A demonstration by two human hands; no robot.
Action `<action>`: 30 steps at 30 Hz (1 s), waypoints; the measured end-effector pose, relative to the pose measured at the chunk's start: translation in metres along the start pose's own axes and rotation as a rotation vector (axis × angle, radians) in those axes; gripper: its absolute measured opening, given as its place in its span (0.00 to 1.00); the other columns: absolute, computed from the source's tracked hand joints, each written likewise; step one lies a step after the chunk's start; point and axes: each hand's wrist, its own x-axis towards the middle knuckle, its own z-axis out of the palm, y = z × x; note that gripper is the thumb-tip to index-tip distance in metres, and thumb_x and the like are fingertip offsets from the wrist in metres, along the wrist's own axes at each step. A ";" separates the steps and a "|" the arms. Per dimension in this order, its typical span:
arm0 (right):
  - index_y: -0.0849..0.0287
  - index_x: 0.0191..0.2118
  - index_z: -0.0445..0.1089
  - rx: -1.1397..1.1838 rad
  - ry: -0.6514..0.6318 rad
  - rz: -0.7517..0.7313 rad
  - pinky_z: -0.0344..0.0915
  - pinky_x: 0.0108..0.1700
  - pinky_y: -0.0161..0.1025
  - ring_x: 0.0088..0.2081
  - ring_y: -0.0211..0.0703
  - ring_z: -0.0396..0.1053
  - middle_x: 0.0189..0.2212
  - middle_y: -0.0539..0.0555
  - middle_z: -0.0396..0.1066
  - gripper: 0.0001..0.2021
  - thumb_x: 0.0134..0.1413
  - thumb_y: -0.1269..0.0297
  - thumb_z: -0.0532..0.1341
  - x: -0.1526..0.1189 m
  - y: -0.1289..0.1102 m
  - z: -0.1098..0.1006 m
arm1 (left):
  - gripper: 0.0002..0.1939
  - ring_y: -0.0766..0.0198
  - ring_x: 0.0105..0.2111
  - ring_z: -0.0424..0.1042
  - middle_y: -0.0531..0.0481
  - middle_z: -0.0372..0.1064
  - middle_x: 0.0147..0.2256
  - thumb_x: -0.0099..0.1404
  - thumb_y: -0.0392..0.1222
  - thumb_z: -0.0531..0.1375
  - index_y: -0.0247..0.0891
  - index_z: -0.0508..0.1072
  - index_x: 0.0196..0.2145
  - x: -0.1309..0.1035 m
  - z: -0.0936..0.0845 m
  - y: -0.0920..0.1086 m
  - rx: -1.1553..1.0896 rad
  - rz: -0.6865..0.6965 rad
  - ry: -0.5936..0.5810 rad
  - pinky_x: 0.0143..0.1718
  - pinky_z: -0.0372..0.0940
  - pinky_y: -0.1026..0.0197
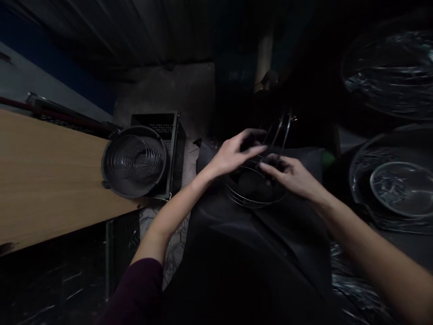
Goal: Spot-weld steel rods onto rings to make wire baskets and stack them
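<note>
Several round wire rings lie together over the dark apron on my lap. My left hand is above their far side, its thumb and fingers apart and blurred by motion, with nothing visible between them. At the far right of the rings, my right hand is closed, thumb against fingers, at a wire ring's edge; its fingertips are dark and partly hidden. Just beyond both hands, bright upright metal rods rise out of shadow.
To the left, a black round tub holds coiled wire rings, beside a dark perforated crate and a wooden board. On the right stand a large basin with a smaller bowl of metal pieces, and another filled container.
</note>
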 end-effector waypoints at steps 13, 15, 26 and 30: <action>0.56 0.34 0.71 0.032 0.093 -0.099 0.70 0.42 0.43 0.37 0.46 0.71 0.33 0.52 0.72 0.15 0.42 0.52 0.69 0.004 0.003 0.007 | 0.38 0.52 0.44 0.63 0.41 0.62 0.47 0.61 0.54 0.55 0.42 0.52 0.65 -0.060 0.036 -0.077 0.993 0.123 -0.136 0.50 0.56 0.48; 0.55 0.33 0.70 0.080 0.142 -0.127 0.70 0.40 0.42 0.35 0.45 0.70 0.32 0.51 0.72 0.15 0.41 0.53 0.70 0.017 0.000 0.004 | 0.42 0.52 0.42 0.62 0.41 0.63 0.45 0.59 0.57 0.54 0.39 0.48 0.66 -0.043 0.023 -0.061 0.984 0.115 -0.097 0.46 0.58 0.50; 0.57 0.32 0.68 0.262 0.183 -0.179 0.53 0.19 0.28 0.20 0.30 0.57 0.21 0.45 0.60 0.24 0.30 0.51 0.74 0.087 -0.058 -0.027 | 0.35 0.53 0.41 0.65 0.46 0.63 0.40 0.48 0.49 0.62 0.42 0.55 0.52 0.034 -0.006 -0.046 0.567 0.541 0.509 0.46 0.60 0.47; 0.58 0.32 0.67 0.330 0.203 -0.166 0.51 0.18 0.28 0.19 0.29 0.55 0.21 0.44 0.60 0.26 0.26 0.51 0.75 0.102 -0.068 -0.034 | 0.37 0.55 0.39 0.65 0.47 0.62 0.39 0.45 0.46 0.63 0.41 0.54 0.52 0.057 -0.012 -0.044 0.532 0.630 0.568 0.45 0.62 0.47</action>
